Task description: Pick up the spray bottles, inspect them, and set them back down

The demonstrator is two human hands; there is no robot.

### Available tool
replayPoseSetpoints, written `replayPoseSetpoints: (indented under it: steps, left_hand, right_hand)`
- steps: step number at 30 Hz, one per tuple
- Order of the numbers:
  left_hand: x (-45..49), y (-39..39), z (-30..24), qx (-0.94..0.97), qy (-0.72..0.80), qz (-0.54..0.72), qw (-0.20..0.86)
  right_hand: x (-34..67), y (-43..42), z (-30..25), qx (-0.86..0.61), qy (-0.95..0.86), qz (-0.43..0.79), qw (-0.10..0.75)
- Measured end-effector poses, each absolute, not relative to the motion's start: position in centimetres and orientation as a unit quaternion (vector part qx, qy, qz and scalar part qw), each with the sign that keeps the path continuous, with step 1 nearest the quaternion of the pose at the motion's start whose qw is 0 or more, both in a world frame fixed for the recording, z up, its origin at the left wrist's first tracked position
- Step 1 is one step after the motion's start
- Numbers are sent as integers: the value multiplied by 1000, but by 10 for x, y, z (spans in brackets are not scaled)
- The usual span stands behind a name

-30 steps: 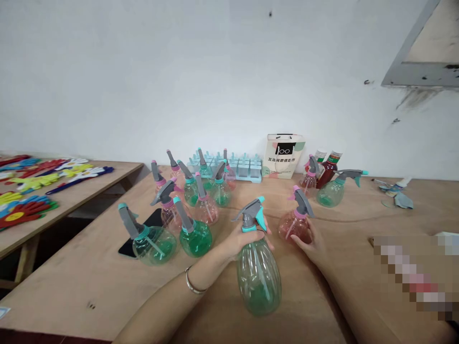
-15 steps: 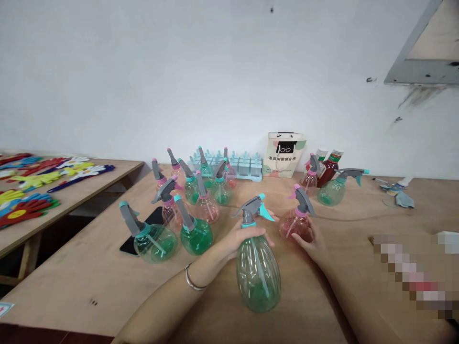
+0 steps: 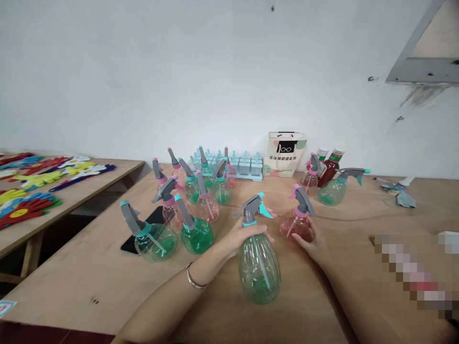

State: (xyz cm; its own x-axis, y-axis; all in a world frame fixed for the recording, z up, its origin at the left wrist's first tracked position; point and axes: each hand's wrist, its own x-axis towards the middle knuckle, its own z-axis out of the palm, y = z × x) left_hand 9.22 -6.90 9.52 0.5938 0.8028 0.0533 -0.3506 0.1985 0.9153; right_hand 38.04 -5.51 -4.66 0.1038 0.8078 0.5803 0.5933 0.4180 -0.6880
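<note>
My left hand (image 3: 239,237) grips the neck of a tall green spray bottle (image 3: 258,267) with a grey and teal trigger head, which stands on the wooden table (image 3: 93,267) right in front of me. A silver bracelet sits on that wrist. My right hand (image 3: 310,243) wraps the lower side of a small round pink spray bottle (image 3: 296,224) with a grey and pink head, just right of the green one. Both bottles stand upright.
A cluster of several green and pink spray bottles (image 3: 186,200) stands to the left, beside a black phone (image 3: 143,228). At the back are a blue ice tray (image 3: 236,167), a paper bag (image 3: 284,155), two sauce bottles (image 3: 328,167) and another green sprayer (image 3: 335,188). Coloured foam hands (image 3: 32,186) cover a second table at left.
The green bottle's trigger lever has swung outward and the bottle stands slightly farther from me. Both hands keep their grips and barely move.
</note>
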Motion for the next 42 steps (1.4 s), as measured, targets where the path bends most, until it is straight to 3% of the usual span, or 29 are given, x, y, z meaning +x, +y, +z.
replayPoseSetpoints:
  steps: [16,19,25,32,37,42]
  left_hand:
    - [89,-76,106,565,231,393,688]
    - [91,-77,103,640,258,394,607]
    - [94,-62,81,709,394,486,326]
    - [88,-29,57,672,428,550,250]
    - [80,-31,25,674,374,612,178]
    - [82,-53,-12,729,422,522,135]
  right_hand:
    - [380,-55,-48,-528,-661,114,521]
    - [379,-56,-46,-533,-658,119,518]
    - [379,-57,-46,-538,-657,109,516]
    - [379,-58,-46,-558,-641,114,514]
    - [375,-61,-42,-557,-639,122,517]
    - [371,-62,-41,-560,-630,121,525]
